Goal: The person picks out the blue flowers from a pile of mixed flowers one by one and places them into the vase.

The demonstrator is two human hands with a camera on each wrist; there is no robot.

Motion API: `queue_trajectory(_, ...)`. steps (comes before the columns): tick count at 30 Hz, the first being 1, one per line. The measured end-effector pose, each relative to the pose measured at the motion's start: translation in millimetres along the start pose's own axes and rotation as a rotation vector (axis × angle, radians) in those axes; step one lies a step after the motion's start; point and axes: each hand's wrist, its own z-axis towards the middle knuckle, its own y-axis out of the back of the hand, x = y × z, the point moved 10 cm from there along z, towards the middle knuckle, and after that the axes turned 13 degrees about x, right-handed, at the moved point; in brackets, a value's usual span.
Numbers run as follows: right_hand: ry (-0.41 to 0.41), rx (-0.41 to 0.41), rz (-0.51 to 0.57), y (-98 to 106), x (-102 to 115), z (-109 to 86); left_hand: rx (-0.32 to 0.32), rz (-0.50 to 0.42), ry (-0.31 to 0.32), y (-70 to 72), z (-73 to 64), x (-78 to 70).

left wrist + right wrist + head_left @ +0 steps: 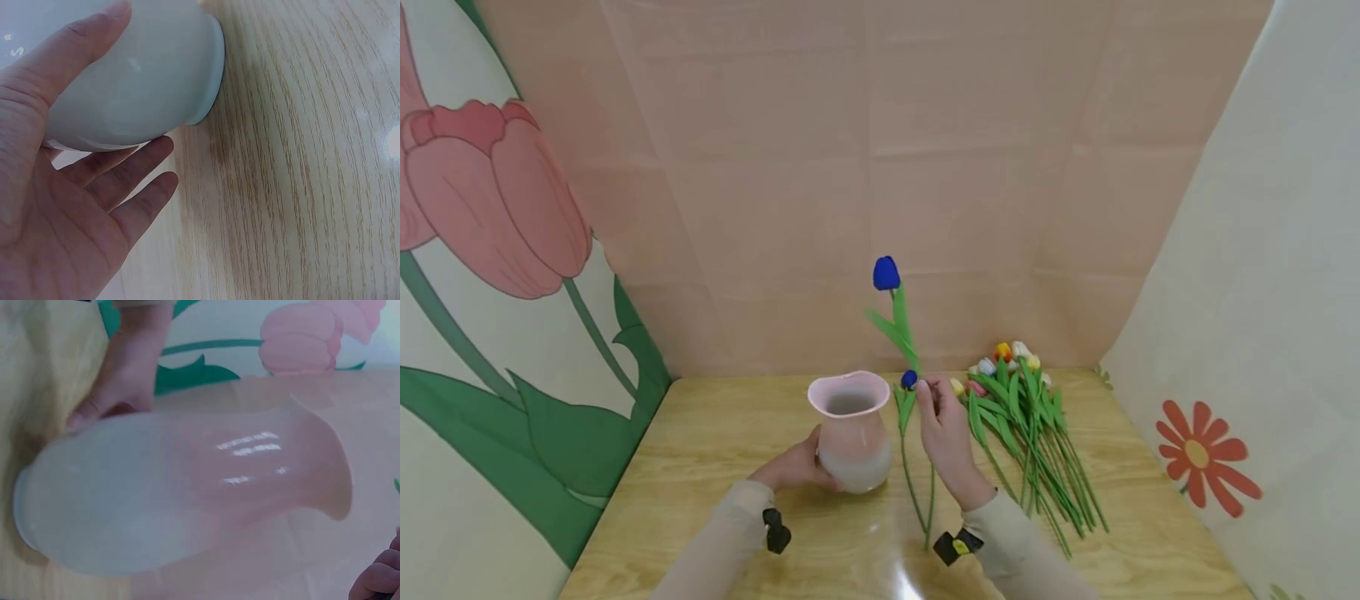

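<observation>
A vase [855, 442], pink above and pale grey-white below with a wavy flared rim, stands on the wooden table. My left hand [797, 467] holds its lower left side; in the left wrist view the thumb lies across the pale body [156, 69] and the fingers reach around beneath. Just right of the vase, my right hand [947, 433] pinches the green stem of a blue tulip [886, 273], its bloom raised above the vase's rim. A second blue tulip [909, 380] lies on the table between vase and right hand. The right wrist view shows only the right fingers [378, 578] at its corner.
To the right, a bunch of tulips [1037, 442] with white, yellow, orange and pink blooms lies with stems pointing toward me. A plain pinkish backdrop [865, 167] rises behind the wooden table [715, 433]. Flower-printed sheets [497, 200] flank both sides.
</observation>
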Motion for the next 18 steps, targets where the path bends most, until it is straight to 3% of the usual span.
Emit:
queue_trajectory(8, -0.042, 0.112, 0.037, -19.2, -10.4, -12.6, 0.009, -0.033, -0.027, 0.6, 1.7, -1.0)
queue_trajectory(12, -0.063, 0.122, 0.057, -18.2, -8.8, -15.2, 0.023, -0.052, 0.016, 6.6, -3.5, -4.2)
queue_trajectory(15, -0.062, 0.106, 0.061, -14.3, -5.5, -17.4, 0.016, -0.075, 0.067, 26.6, -18.6, -20.4)
queue_trajectory(18, -0.035, 0.074, 0.053, -9.4, -1.7, -18.6, -0.043, -0.105, 0.024, 59.8, -42.2, -60.6)
